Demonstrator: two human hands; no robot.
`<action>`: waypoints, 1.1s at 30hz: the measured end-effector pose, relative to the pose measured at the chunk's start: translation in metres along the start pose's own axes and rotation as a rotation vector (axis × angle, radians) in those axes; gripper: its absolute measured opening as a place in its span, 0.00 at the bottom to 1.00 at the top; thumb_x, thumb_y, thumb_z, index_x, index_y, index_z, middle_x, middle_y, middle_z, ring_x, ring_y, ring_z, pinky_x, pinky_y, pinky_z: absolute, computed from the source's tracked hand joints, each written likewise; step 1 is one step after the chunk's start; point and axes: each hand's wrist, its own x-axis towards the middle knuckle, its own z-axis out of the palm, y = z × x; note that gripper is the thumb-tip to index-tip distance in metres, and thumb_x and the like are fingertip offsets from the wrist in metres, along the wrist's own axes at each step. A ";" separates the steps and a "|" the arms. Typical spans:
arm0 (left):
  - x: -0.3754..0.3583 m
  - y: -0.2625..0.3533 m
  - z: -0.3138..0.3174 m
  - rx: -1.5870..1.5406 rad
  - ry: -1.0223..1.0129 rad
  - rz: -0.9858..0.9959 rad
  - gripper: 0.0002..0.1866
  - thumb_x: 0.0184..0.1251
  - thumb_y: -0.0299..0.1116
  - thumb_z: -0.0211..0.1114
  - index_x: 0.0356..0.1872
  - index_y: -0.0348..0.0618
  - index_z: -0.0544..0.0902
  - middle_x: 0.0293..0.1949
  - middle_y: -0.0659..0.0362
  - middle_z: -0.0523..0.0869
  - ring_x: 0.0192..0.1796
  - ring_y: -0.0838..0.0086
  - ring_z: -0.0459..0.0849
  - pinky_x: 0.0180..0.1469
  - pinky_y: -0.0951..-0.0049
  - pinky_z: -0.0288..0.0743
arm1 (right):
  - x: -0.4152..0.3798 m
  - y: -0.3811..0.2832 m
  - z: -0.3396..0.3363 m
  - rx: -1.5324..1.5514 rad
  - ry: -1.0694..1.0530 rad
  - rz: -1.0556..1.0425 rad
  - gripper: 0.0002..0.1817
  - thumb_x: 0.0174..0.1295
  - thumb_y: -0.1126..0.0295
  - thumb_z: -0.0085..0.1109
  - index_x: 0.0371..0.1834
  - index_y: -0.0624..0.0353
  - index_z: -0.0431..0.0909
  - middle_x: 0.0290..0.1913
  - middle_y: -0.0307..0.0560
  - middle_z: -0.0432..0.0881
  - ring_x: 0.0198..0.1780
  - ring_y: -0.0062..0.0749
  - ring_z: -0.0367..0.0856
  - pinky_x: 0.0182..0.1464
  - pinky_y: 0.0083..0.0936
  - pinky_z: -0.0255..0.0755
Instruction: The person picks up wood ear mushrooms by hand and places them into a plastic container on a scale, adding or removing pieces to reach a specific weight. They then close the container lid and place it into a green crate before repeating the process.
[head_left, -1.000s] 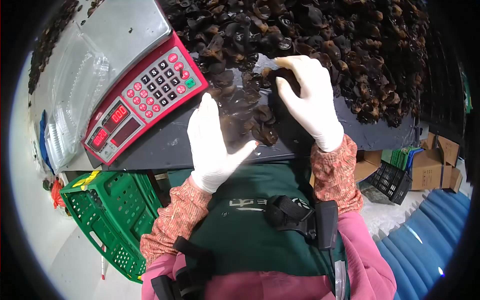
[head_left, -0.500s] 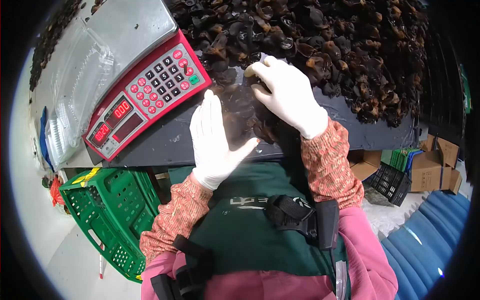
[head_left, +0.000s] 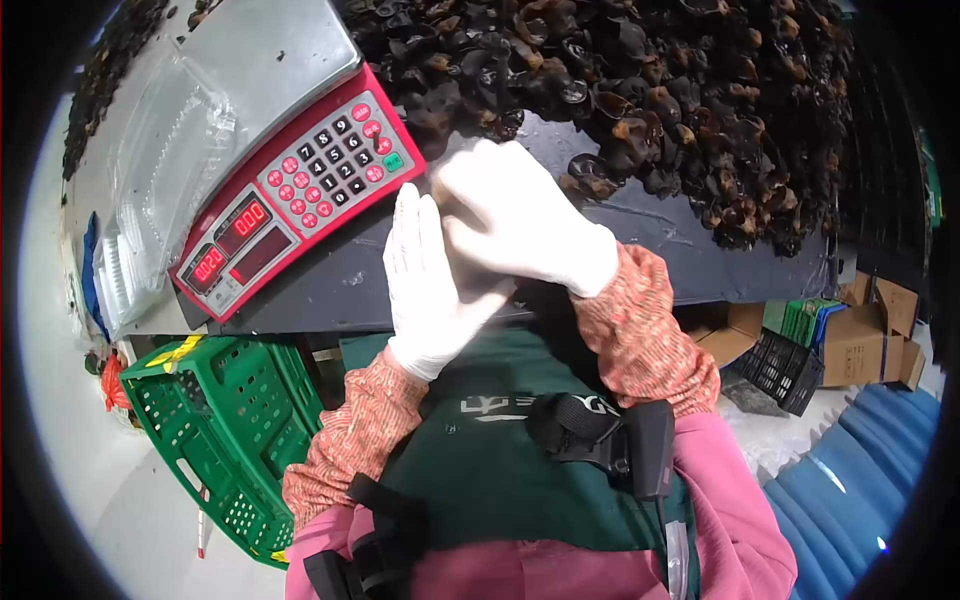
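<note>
My left hand (head_left: pixel 428 295), in a white glove, lies by the front corner of the red scale with its fingers stretched out and its thumb spread to the right. Curled and slightly blurred, my right hand (head_left: pixel 525 212) reaches across in front of the left palm. Its fingertips are hidden, and so is whatever lies between the two hands. Beyond them spreads a large heap of dark, wet wood ear mushrooms (head_left: pixel 660 110). A loose piece of wood ear (head_left: pixel 592 178) sits at the heap's near edge, right of my right hand.
The red digital scale (head_left: pixel 300 190) with a metal pan (head_left: pixel 265 45) stands at left. Stacked clear plastic containers (head_left: pixel 165 170) are beside it. Below the dark tabletop (head_left: pixel 690 235) are a green crate (head_left: pixel 215 430) at left and cardboard boxes (head_left: pixel 855 345) at right.
My right hand has moved left and slightly toward me, from the heap's edge to my left hand. It now covers the dark pieces seen between the hands. My left hand has barely moved.
</note>
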 end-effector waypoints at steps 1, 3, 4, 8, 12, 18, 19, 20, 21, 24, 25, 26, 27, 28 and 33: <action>0.000 0.000 -0.001 0.029 0.004 -0.003 0.65 0.46 0.41 0.87 0.79 0.23 0.53 0.77 0.30 0.62 0.78 0.38 0.64 0.77 0.48 0.60 | -0.006 -0.002 -0.007 0.076 -0.062 -0.001 0.11 0.55 0.69 0.65 0.41 0.57 0.80 0.42 0.45 0.82 0.48 0.42 0.79 0.57 0.39 0.71; 0.001 0.003 -0.002 0.081 0.006 -0.002 0.64 0.46 0.41 0.87 0.79 0.23 0.54 0.76 0.31 0.63 0.78 0.38 0.64 0.77 0.48 0.61 | -0.014 -0.002 -0.014 0.105 -0.044 -0.046 0.11 0.55 0.70 0.65 0.42 0.57 0.81 0.46 0.46 0.84 0.53 0.42 0.79 0.63 0.39 0.69; 0.002 0.002 -0.001 0.111 0.008 0.017 0.63 0.45 0.41 0.87 0.78 0.24 0.56 0.75 0.33 0.65 0.77 0.38 0.65 0.76 0.48 0.61 | -0.020 -0.001 -0.019 0.115 -0.032 -0.065 0.12 0.55 0.70 0.65 0.43 0.57 0.81 0.48 0.46 0.85 0.55 0.42 0.80 0.65 0.40 0.69; 0.003 0.003 -0.003 0.092 -0.034 0.002 0.62 0.44 0.43 0.87 0.78 0.26 0.59 0.75 0.35 0.67 0.77 0.40 0.65 0.75 0.49 0.61 | -0.046 -0.011 -0.081 0.062 0.102 0.256 0.13 0.55 0.74 0.65 0.45 0.58 0.82 0.50 0.49 0.86 0.55 0.43 0.82 0.64 0.37 0.72; 0.004 0.005 -0.005 0.083 -0.038 -0.012 0.62 0.44 0.42 0.87 0.78 0.26 0.59 0.76 0.37 0.66 0.77 0.41 0.65 0.76 0.50 0.60 | -0.126 -0.014 -0.147 -0.224 -0.016 0.626 0.16 0.56 0.74 0.68 0.49 0.59 0.82 0.47 0.48 0.86 0.49 0.46 0.83 0.54 0.34 0.77; 0.003 0.006 -0.002 0.055 0.000 -0.016 0.64 0.45 0.40 0.88 0.80 0.29 0.55 0.80 0.36 0.60 0.80 0.42 0.61 0.79 0.51 0.56 | -0.161 -0.019 -0.160 -0.484 -0.064 0.631 0.25 0.59 0.73 0.69 0.62 0.58 0.80 0.56 0.50 0.84 0.50 0.46 0.85 0.56 0.33 0.78; 0.001 0.005 -0.002 0.051 -0.004 -0.028 0.65 0.45 0.40 0.88 0.81 0.29 0.54 0.80 0.36 0.59 0.81 0.42 0.61 0.80 0.51 0.56 | -0.145 -0.018 -0.149 -0.374 0.020 0.564 0.26 0.59 0.73 0.69 0.64 0.59 0.79 0.59 0.50 0.84 0.51 0.45 0.86 0.56 0.33 0.79; 0.001 0.005 -0.001 0.042 0.001 -0.021 0.65 0.45 0.41 0.88 0.81 0.30 0.54 0.80 0.36 0.58 0.81 0.43 0.61 0.80 0.52 0.56 | -0.128 -0.018 -0.134 -0.188 0.059 0.584 0.27 0.60 0.72 0.69 0.65 0.60 0.78 0.61 0.51 0.83 0.53 0.45 0.86 0.57 0.33 0.79; 0.001 0.004 -0.001 0.036 0.009 -0.017 0.65 0.45 0.41 0.88 0.81 0.30 0.54 0.80 0.36 0.58 0.81 0.44 0.61 0.80 0.52 0.56 | -0.110 -0.017 -0.120 -0.001 0.097 0.594 0.27 0.61 0.71 0.68 0.66 0.61 0.77 0.64 0.52 0.82 0.54 0.44 0.87 0.59 0.33 0.79; 0.000 0.005 -0.004 -0.006 0.027 -0.054 0.66 0.43 0.42 0.89 0.81 0.30 0.55 0.80 0.37 0.60 0.79 0.46 0.63 0.80 0.53 0.57 | -0.091 0.009 -0.076 0.096 0.092 0.574 0.31 0.61 0.68 0.70 0.69 0.60 0.75 0.64 0.50 0.79 0.48 0.37 0.83 0.54 0.29 0.78; -0.001 0.006 -0.005 -0.026 0.030 -0.079 0.67 0.42 0.43 0.89 0.81 0.31 0.55 0.79 0.38 0.61 0.79 0.46 0.64 0.80 0.53 0.57 | -0.088 0.011 -0.068 0.113 0.091 0.549 0.33 0.60 0.69 0.72 0.71 0.59 0.73 0.63 0.47 0.78 0.39 0.30 0.79 0.48 0.25 0.77; -0.001 0.005 -0.008 -0.036 -0.003 -0.096 0.68 0.40 0.44 0.90 0.81 0.31 0.55 0.78 0.38 0.63 0.78 0.46 0.65 0.79 0.53 0.58 | -0.086 0.011 -0.067 -0.025 0.041 0.488 0.41 0.56 0.63 0.76 0.74 0.59 0.70 0.63 0.46 0.76 0.41 0.31 0.79 0.50 0.26 0.77; 0.000 0.003 -0.015 -0.046 -0.036 -0.115 0.68 0.39 0.44 0.90 0.81 0.31 0.56 0.78 0.39 0.64 0.77 0.46 0.67 0.78 0.53 0.59 | -0.086 0.009 -0.069 0.020 -0.016 0.480 0.44 0.54 0.61 0.77 0.75 0.60 0.69 0.64 0.47 0.75 0.43 0.32 0.78 0.51 0.27 0.77; 0.001 0.001 -0.021 -0.057 -0.071 -0.135 0.69 0.37 0.44 0.90 0.81 0.31 0.56 0.77 0.39 0.66 0.76 0.46 0.68 0.78 0.53 0.60 | -0.085 0.003 -0.074 0.066 -0.074 0.475 0.46 0.52 0.60 0.78 0.76 0.60 0.68 0.64 0.47 0.74 0.44 0.33 0.78 0.52 0.28 0.77; 0.014 0.004 -0.041 0.193 -0.194 -0.050 0.68 0.35 0.42 0.90 0.80 0.34 0.58 0.71 0.43 0.71 0.71 0.47 0.72 0.73 0.54 0.67 | -0.083 -0.012 -0.066 -0.159 -0.146 0.383 0.57 0.45 0.59 0.81 0.81 0.59 0.59 0.67 0.55 0.71 0.55 0.49 0.81 0.59 0.36 0.79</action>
